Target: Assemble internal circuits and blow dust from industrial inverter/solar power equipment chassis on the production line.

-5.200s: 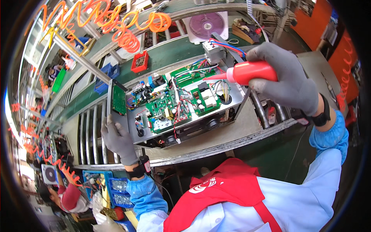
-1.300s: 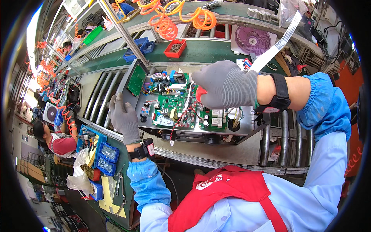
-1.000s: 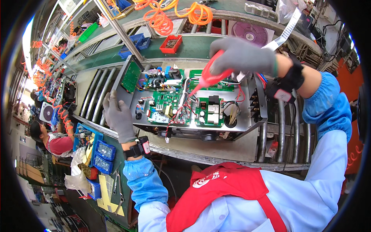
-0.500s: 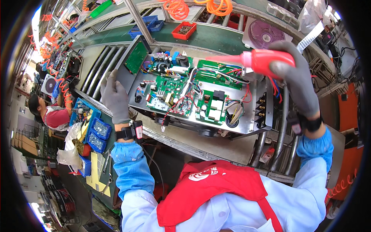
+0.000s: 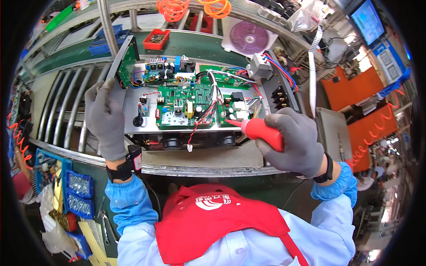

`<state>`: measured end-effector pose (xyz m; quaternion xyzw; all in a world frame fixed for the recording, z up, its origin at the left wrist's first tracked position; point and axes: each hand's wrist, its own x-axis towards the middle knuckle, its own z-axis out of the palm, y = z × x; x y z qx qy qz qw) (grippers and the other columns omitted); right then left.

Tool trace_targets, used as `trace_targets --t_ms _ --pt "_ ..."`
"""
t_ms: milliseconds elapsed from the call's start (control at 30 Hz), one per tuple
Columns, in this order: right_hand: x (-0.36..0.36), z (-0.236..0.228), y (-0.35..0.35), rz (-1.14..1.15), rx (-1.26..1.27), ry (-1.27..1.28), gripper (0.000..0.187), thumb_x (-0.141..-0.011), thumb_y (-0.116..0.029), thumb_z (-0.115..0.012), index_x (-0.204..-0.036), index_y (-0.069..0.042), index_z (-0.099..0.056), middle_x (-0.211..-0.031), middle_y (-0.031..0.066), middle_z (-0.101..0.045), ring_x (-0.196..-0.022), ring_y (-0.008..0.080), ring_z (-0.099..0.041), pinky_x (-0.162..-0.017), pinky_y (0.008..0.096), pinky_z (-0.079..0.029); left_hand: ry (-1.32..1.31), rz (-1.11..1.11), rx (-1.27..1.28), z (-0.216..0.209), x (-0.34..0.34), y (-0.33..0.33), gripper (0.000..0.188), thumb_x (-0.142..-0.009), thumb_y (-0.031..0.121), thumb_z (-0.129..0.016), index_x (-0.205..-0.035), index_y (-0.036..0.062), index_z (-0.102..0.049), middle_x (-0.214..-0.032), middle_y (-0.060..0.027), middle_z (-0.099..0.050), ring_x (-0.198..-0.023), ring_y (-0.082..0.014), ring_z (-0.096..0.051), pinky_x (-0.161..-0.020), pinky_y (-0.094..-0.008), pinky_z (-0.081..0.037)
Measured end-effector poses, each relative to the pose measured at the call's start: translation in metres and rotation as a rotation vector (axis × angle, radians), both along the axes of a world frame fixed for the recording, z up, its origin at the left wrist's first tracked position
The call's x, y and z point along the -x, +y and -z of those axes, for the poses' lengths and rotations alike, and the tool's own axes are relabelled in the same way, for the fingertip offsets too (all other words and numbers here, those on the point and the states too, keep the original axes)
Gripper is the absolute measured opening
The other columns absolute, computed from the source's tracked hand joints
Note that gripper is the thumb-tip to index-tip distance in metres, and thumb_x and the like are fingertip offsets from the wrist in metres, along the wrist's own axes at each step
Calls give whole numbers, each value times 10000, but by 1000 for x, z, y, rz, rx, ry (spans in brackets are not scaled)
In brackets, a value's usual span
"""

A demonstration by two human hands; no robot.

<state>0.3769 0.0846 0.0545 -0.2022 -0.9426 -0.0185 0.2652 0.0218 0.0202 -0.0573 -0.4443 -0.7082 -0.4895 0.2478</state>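
Note:
A red squeeze bottle (image 5: 262, 134) with a long pointed nozzle is in my gloved right hand (image 5: 295, 144), fingers wrapped round it. Its nozzle tip is low at the front edge of the small green board (image 5: 225, 116); whether it touches cannot be made out. My gloved left hand (image 5: 105, 117) grips the dark upright side panel (image 5: 118, 66) at the left end of an open metal chassis (image 5: 149, 127). Inside the chassis sit several green circuit boards (image 5: 182, 95) with bundled wires. A red wire with a white plug (image 5: 190, 147) hangs over the front edge.
Steel rollers (image 5: 69, 111) lie left of the chassis. Blue trays of small metal parts (image 5: 80, 207) and wrenches (image 5: 105, 228) are at lower left. Behind stand a red parts bin (image 5: 156, 39) and a purple fan (image 5: 249, 37). Orange coiled hoses (image 5: 173, 9) hang above.
My right hand has brought the bottle down and leftward, from raised above the chassis's right end to the boards' front edge. My left hand stays at the side panel. The whole view has shifted.

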Motion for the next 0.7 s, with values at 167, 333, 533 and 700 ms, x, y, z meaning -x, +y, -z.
trace_targets --t_ms 167,333,533,700 --pt "30 6 -30 109 -88 -34 362 -641 -136 -818 -925 -55 -609 -728 103 -593 -568 271 -598 -495 367 -462 46 54 -90 2 10 1 397 -746 -67 -585 -1060 115 -747 -1042 -127 -664 -903 -275 -674 -753 -347 -547" --pt "46 11 -38 178 -135 -81 326 -662 -128 -806 -908 -45 -610 -718 101 -580 -562 274 -588 -498 368 -458 65 146 -127 1 15 -1 396 -732 -70 -577 -1052 93 -743 -1034 -142 -661 -912 -290 -676 -762 -351 -557" --pt "52 15 -39 223 -129 -140 381 -668 -111 -807 -975 -32 -597 -791 128 -612 -612 291 -620 -549 372 -492 15 188 -103 3 18 -4 427 -740 -89 -529 -1072 80 -738 -1067 -149 -656 -945 -287 -671 -798 -353 -555" --pt "57 12 -35 216 -156 -172 334 -684 -133 -790 -947 -41 -606 -758 112 -593 -600 281 -612 -524 369 -478 13 183 -94 4 20 -3 427 -740 -93 -530 -1071 80 -736 -1064 -147 -659 -947 -286 -671 -793 -360 -556"
